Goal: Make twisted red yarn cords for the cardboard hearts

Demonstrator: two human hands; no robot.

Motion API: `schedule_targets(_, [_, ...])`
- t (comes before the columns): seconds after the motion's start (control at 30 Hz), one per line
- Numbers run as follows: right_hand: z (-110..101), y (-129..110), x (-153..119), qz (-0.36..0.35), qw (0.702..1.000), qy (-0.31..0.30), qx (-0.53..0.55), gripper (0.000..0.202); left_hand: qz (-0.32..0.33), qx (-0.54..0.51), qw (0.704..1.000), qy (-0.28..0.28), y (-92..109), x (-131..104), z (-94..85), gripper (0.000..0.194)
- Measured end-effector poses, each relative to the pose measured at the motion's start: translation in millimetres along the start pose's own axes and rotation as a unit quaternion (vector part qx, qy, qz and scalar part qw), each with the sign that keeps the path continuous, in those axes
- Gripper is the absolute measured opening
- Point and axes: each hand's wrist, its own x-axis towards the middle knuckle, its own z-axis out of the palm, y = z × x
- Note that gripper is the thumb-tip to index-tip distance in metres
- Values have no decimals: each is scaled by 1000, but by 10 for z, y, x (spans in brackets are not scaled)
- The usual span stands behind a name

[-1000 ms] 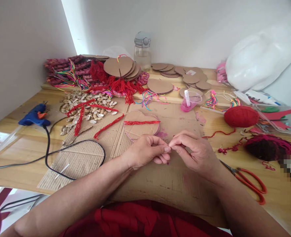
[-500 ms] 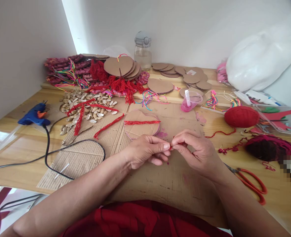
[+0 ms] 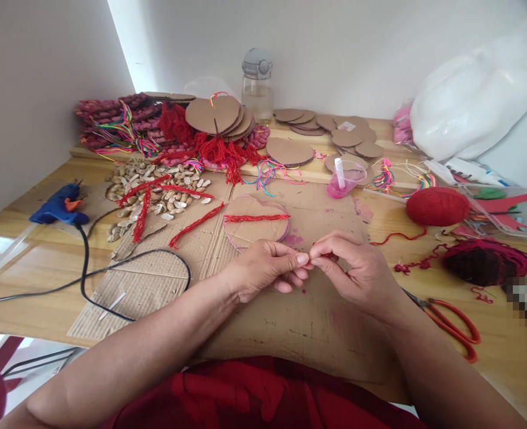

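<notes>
My left hand (image 3: 267,269) and my right hand (image 3: 359,274) meet fingertip to fingertip above the cardboard sheet (image 3: 263,333). Both are closed in a pinch on a short bit of red yarn (image 3: 328,255), mostly covered by the fingers. Just beyond my left hand lies a heart-shaped cardboard piece (image 3: 254,235), with a braided red yarn strip (image 3: 256,218) across it. Another red braid (image 3: 196,225) rests to its left. Farther right sits a ball of red yarn (image 3: 437,207), a loose strand trailing from it toward my right hand.
Peanut shells (image 3: 156,193) and a blue glue gun (image 3: 60,204) with a black cord occupy the left. Orange-handled scissors (image 3: 453,325) lie beside my right forearm. Behind are cardboard cutouts (image 3: 214,115), a water bottle (image 3: 257,89) and a pink cup (image 3: 341,185). Dark magenta yarn (image 3: 486,262) lies right.
My fingertips still pinch together in nearly the same spot. The red bit showing between them at the left thumb is now hidden. The whole view has shifted slightly.
</notes>
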Motion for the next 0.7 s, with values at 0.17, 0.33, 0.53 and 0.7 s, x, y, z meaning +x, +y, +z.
schedule_targets(0.17, [-19,-4,6,12,1000,8,-2,12,6,-11,1000,10,11,-3,0,39])
schedule_targets(0.33, [-22,2,5,22,1000,10,-3,12,14,-20,1000,10,23,-14,-6,29])
schedule_targets(0.53, [-24,-6,-7,31,999,6,-9,11,17,-22,1000,3,18,-17,-3,32])
schedule_targets(0.7, [-19,-7,-11,37,999,4,-11,11,32,-18,999,21,20,-12,11,40])
